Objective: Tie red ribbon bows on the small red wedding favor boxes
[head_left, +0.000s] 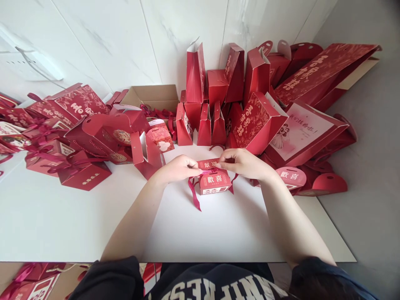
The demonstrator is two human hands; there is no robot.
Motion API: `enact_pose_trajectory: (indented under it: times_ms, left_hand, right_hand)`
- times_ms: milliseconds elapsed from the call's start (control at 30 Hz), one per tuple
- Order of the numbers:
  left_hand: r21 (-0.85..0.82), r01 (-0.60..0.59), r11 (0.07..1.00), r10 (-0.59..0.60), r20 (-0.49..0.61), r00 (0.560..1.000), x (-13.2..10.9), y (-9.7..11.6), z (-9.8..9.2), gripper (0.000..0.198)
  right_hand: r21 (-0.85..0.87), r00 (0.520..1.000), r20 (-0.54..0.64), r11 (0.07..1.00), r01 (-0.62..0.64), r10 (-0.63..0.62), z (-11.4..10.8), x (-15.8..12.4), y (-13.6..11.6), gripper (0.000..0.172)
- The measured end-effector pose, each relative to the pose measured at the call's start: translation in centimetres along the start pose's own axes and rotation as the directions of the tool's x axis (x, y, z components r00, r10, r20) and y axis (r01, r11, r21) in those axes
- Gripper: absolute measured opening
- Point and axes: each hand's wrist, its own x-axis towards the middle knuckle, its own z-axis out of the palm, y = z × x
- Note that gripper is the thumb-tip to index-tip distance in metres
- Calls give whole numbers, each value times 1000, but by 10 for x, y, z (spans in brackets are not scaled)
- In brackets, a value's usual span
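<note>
A small red gift box (215, 183) with pale lettering stands on the white table in front of me. Across its top runs a dark pink ribbon (194, 195), whose tails hang down at both sides. My left hand (183, 167) pinches the ribbon near the top of the box, at its left. From the right, my right hand (239, 161) has thumb and finger closed on the ribbon at the upper edge. The exact grip points are partly hidden by the fingers.
Red gift boxes (84, 168), some tied with ribbons, crowd the left. Upright red boxes (195, 75) and larger ones (309, 133) line the back and right. A cardboard carton (153, 93) with ribbons stands behind. The white table (206, 237) ends near my body; a wall rises behind.
</note>
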Motion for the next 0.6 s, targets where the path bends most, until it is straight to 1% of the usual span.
enact_pose_trajectory:
  times_ms: [67, 100, 167, 233, 267, 333, 433, 500, 600]
  left_hand:
    - [-14, -6, 1000, 6, -21, 1000, -3, 2, -1, 35]
    - [-36, -13, 999, 13, -22, 1000, -4, 3, -1, 31]
    - [-84, -22, 996, 21, -10, 1000, -6, 6, 2, 23]
    - [-97, -19, 995, 18, -11, 1000, -6, 9, 7, 23]
    - [-86, -18, 996, 15, -30, 999, -5, 10, 11, 25]
    - [-51, -37, 998, 32, -95, 995, -4, 11, 18, 27]
    - [29, -102, 994, 106, -186, 977, -2, 12, 26, 21]
    - [105, -145, 984, 164, -195, 967, -2, 12, 28, 16]
    - [213, -186, 959, 224, -172, 959, -3, 14, 28, 12]
  right_hand:
    - [-41, 997, -45, 997, 65, -67, 1, 0, 3, 21]
    - [-48, 996, -45, 996, 78, -81, 1, 1, 4, 17]
    - [-36, 997, -3, 996, 77, -77, 2, 1, 6, 15]
    - [-14, 997, 46, 998, 57, -56, 3, 0, 5, 17]
    - [-6, 997, 62, 999, 47, -46, 3, 0, 5, 19]
    - [0, 996, 78, 999, 43, -43, 3, 0, 3, 21]
    - [9, 994, 92, 998, 66, -67, 4, 1, 3, 19]
    - [17, 992, 102, 997, 73, -74, 4, 2, 4, 18]
    - [13, 991, 111, 998, 68, -69, 5, 3, 5, 17]
